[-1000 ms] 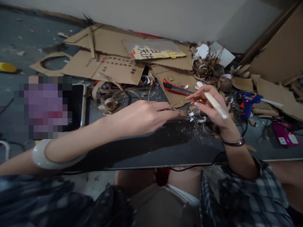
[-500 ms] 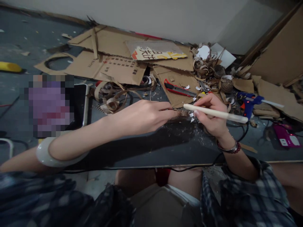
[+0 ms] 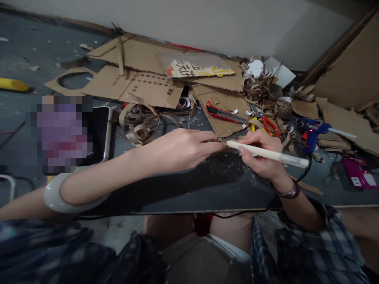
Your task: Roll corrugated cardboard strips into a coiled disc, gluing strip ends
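Observation:
My left hand [image 3: 189, 149] reaches over the dark table with its fingers pinched together on a small piece of corrugated cardboard [image 3: 221, 139]. The fingertips hide most of that piece. In my right hand [image 3: 262, 152] is a cream pen [image 3: 257, 150] with a clear far end, held slanting between thumb and fingers. Its left end is right by my left fingertips; I cannot tell whether it touches the cardboard. Just beyond my right hand lie scissors [image 3: 271, 127] with red and yellow handles. A red and black utility knife [image 3: 226, 113] rests on cardboard behind the hands.
A blue glue gun [image 3: 312, 134] with a lit red light stands at right, near a magenta power socket [image 3: 359, 172]. Cardboard sheets [image 3: 142, 85] and curled strips [image 3: 142, 128] lie along the back. A dark tablet [image 3: 102, 132] is at left, partly under a blurred patch.
My right hand has moved slightly left and down, bringing the pen's end up to my left fingertips. The cardboard piece is now more hidden, and the scissors' handles have come into view.

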`<action>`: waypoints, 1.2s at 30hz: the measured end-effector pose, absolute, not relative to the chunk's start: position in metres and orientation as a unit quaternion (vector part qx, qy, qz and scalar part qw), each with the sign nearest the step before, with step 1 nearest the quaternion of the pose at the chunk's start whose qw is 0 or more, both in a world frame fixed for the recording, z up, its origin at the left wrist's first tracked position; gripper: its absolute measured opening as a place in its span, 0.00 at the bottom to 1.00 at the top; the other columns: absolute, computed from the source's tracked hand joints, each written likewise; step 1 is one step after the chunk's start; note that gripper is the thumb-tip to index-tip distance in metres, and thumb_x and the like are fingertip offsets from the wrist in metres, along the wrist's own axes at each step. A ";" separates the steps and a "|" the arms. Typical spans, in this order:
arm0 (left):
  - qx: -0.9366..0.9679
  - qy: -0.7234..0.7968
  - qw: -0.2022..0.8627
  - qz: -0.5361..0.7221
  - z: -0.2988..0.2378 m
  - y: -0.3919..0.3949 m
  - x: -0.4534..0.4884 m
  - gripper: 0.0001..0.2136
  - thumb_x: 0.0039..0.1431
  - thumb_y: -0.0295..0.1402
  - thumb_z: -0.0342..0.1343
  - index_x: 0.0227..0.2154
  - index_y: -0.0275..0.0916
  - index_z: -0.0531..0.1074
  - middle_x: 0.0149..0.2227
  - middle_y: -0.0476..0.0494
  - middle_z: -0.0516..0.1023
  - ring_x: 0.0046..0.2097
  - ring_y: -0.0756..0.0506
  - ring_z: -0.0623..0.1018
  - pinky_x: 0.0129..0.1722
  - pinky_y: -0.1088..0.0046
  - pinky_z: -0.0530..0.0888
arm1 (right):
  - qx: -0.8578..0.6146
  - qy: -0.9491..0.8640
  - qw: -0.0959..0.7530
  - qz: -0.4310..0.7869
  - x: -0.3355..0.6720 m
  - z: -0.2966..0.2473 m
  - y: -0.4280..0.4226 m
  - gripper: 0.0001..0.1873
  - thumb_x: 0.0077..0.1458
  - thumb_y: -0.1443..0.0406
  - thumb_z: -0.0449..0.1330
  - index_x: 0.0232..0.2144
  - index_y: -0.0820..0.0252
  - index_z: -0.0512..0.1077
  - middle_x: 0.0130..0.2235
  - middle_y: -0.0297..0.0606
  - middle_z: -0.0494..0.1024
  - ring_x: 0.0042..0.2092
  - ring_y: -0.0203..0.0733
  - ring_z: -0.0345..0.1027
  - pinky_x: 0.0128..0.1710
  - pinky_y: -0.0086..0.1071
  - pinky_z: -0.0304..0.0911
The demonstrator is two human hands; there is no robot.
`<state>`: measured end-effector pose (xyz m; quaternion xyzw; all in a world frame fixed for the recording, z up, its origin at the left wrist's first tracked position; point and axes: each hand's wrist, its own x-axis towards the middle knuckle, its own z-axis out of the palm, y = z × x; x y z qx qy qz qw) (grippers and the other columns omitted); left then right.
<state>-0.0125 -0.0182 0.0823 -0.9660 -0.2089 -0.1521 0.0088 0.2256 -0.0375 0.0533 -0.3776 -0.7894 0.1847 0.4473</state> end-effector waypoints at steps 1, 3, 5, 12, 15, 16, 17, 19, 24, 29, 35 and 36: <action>-0.967 -0.210 0.006 -0.147 0.083 -0.018 -0.012 0.14 0.64 0.28 0.43 0.47 0.36 0.70 0.41 0.41 0.76 0.36 0.48 0.78 0.34 0.78 0.74 | -0.377 -0.792 0.445 0.179 0.225 0.054 -0.038 0.05 0.49 0.69 0.62 0.31 0.56 0.71 0.28 0.32 0.77 0.29 0.36 0.69 0.29 0.31 0.65; -0.967 -0.212 -0.001 -0.141 0.083 -0.018 -0.012 0.14 0.64 0.27 0.43 0.47 0.36 0.70 0.41 0.41 0.76 0.37 0.48 0.78 0.34 0.78 0.74 | -0.374 -0.796 0.444 0.170 0.224 0.054 -0.038 0.05 0.49 0.69 0.62 0.30 0.56 0.70 0.29 0.32 0.78 0.29 0.35 0.70 0.30 0.31 0.66; -0.966 -0.217 -0.005 -0.142 0.083 -0.019 -0.013 0.14 0.63 0.26 0.43 0.48 0.37 0.70 0.42 0.41 0.76 0.37 0.49 0.78 0.34 0.79 0.74 | -0.371 -0.800 0.445 0.155 0.223 0.054 -0.039 0.05 0.49 0.69 0.62 0.31 0.57 0.70 0.31 0.32 0.79 0.30 0.35 0.70 0.30 0.31 0.66; -0.967 -0.207 0.012 -0.149 0.082 -0.018 -0.013 0.15 0.62 0.25 0.42 0.48 0.36 0.69 0.41 0.41 0.77 0.36 0.48 0.78 0.32 0.78 0.74 | -0.371 -0.810 0.440 0.110 0.220 0.055 -0.038 0.03 0.50 0.69 0.61 0.31 0.57 0.70 0.28 0.32 0.77 0.28 0.33 0.69 0.27 0.29 0.65; -0.967 -0.208 0.005 -0.146 0.082 -0.018 -0.013 0.15 0.62 0.25 0.43 0.48 0.37 0.70 0.42 0.41 0.77 0.37 0.48 0.78 0.34 0.78 0.74 | -0.382 -0.813 0.430 0.089 0.219 0.055 -0.037 0.03 0.51 0.69 0.61 0.31 0.58 0.71 0.28 0.32 0.77 0.28 0.33 0.69 0.28 0.29 0.66; -0.967 -0.208 0.003 -0.147 0.083 -0.017 -0.013 0.15 0.62 0.25 0.43 0.48 0.37 0.70 0.42 0.41 0.77 0.38 0.48 0.79 0.35 0.78 0.75 | -0.385 -0.812 0.431 0.086 0.218 0.055 -0.037 0.03 0.51 0.69 0.61 0.31 0.58 0.71 0.29 0.33 0.77 0.29 0.34 0.70 0.29 0.29 0.67; -0.967 -0.207 0.002 -0.147 0.083 -0.017 -0.013 0.16 0.62 0.25 0.43 0.48 0.37 0.70 0.43 0.41 0.77 0.38 0.48 0.79 0.35 0.78 0.75 | -0.387 -0.809 0.434 0.088 0.218 0.056 -0.036 0.03 0.51 0.69 0.61 0.32 0.58 0.71 0.30 0.33 0.78 0.30 0.34 0.71 0.30 0.29 0.67; -0.967 -0.207 0.000 -0.149 0.083 -0.017 -0.013 0.16 0.62 0.25 0.43 0.50 0.37 0.69 0.43 0.41 0.77 0.40 0.48 0.78 0.36 0.77 0.75 | -0.392 -0.798 0.448 0.095 0.219 0.056 -0.035 0.04 0.52 0.68 0.61 0.33 0.57 0.72 0.32 0.33 0.79 0.31 0.34 0.72 0.31 0.29 0.68; -0.965 -0.207 -0.006 -0.159 0.081 -0.017 -0.014 0.15 0.64 0.26 0.43 0.49 0.37 0.70 0.42 0.41 0.77 0.39 0.48 0.79 0.37 0.76 0.75 | -0.393 -0.776 0.475 0.135 0.223 0.055 -0.036 0.02 0.52 0.66 0.61 0.31 0.58 0.71 0.28 0.32 0.78 0.29 0.35 0.70 0.27 0.30 0.66; -0.959 -0.217 -0.004 -0.180 0.078 -0.017 -0.014 0.15 0.63 0.27 0.45 0.50 0.37 0.69 0.43 0.40 0.77 0.38 0.48 0.79 0.36 0.76 0.75 | -0.370 -0.789 0.471 0.136 0.222 0.052 -0.039 0.04 0.51 0.68 0.61 0.32 0.55 0.71 0.29 0.33 0.78 0.29 0.36 0.70 0.29 0.33 0.67; -0.958 -0.212 0.005 -0.190 0.079 -0.018 -0.013 0.13 0.64 0.26 0.45 0.48 0.36 0.71 0.42 0.40 0.78 0.38 0.48 0.79 0.37 0.76 0.75 | -0.355 -0.820 0.439 0.088 0.219 0.054 -0.043 0.05 0.51 0.70 0.59 0.32 0.56 0.69 0.30 0.34 0.77 0.31 0.36 0.72 0.29 0.31 0.67; -0.958 -0.212 0.008 -0.191 0.079 -0.018 -0.013 0.13 0.64 0.27 0.45 0.47 0.36 0.71 0.42 0.40 0.78 0.37 0.48 0.79 0.36 0.76 0.75 | -0.353 -0.822 0.439 0.090 0.219 0.054 -0.043 0.05 0.51 0.70 0.59 0.32 0.56 0.68 0.30 0.34 0.77 0.31 0.36 0.72 0.29 0.31 0.67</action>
